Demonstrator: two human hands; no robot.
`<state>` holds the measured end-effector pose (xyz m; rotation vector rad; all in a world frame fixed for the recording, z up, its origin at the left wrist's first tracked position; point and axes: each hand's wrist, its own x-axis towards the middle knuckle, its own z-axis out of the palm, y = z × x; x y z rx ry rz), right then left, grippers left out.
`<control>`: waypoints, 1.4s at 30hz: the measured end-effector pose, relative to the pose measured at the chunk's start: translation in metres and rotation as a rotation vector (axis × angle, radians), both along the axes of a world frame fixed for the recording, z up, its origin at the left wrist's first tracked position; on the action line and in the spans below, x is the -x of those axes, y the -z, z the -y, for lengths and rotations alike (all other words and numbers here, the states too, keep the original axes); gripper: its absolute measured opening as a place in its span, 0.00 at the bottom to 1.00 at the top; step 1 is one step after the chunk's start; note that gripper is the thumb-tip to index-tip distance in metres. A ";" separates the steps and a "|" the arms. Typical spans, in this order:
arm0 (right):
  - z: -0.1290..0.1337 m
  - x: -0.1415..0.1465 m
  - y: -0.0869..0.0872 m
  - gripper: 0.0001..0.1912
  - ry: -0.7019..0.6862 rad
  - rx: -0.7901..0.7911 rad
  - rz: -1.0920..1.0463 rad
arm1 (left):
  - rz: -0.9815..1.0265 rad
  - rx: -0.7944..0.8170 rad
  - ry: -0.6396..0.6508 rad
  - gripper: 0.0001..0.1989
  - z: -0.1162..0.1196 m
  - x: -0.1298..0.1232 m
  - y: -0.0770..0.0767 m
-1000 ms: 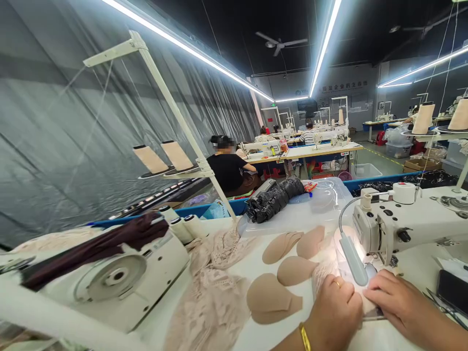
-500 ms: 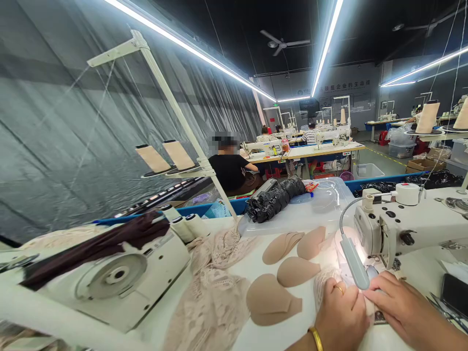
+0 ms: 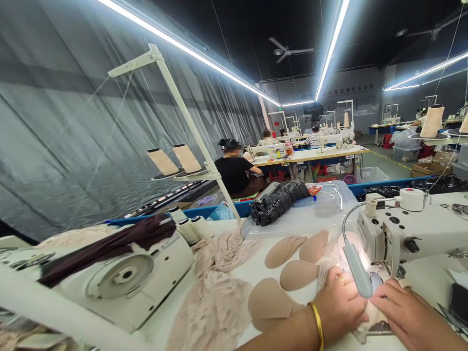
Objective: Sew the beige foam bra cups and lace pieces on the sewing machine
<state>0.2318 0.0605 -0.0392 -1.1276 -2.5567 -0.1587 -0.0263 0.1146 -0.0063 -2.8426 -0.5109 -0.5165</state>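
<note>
My left hand [image 3: 341, 303], with a gold ring and bracelet, is closed on pale pink lace fabric [image 3: 372, 317] beside the needle area of the sewing machine [image 3: 405, 231]. On the other side, my right hand [image 3: 400, 307] has its fingers pressed together at the edge of the same fabric. A grey lamp head [image 3: 357, 270] on a bendy neck hangs over the work and hides part of the fingertips and the needle. Beige bra cups [image 3: 300, 274] lie left of my left hand, and my forearm covers part of the nearest ones [image 3: 268, 300].
Beige lace [image 3: 214, 297] spreads over the table further left. A second machine [image 3: 124, 282] stands there with a dark cloth [image 3: 109, 248] on it. Behind are a clear plastic lid [image 3: 329, 209], a black plastic bundle [image 3: 280, 200] and a thread stand [image 3: 183, 107]. Scissors and a phone [image 3: 458, 300] lie right.
My left wrist and forearm have swung further over the nearest bra cups. More of the fabric shows below my hands. The whole view has shifted slightly.
</note>
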 end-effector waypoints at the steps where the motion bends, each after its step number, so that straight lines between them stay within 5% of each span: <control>1: 0.001 0.001 -0.002 0.22 0.003 -0.013 0.004 | -0.018 0.022 -0.005 0.11 -0.001 0.001 -0.001; 16: 0.003 -0.004 0.009 0.29 0.035 0.047 0.007 | 0.093 -0.029 -0.076 0.17 0.002 -0.004 0.008; 34: -0.003 -0.002 0.006 0.27 0.082 -0.161 -0.052 | 0.091 0.102 0.141 0.14 -0.041 -0.007 0.015; 42: -0.001 -0.006 0.007 0.28 0.065 -0.129 0.003 | -0.030 0.116 0.151 0.14 -0.049 -0.003 0.009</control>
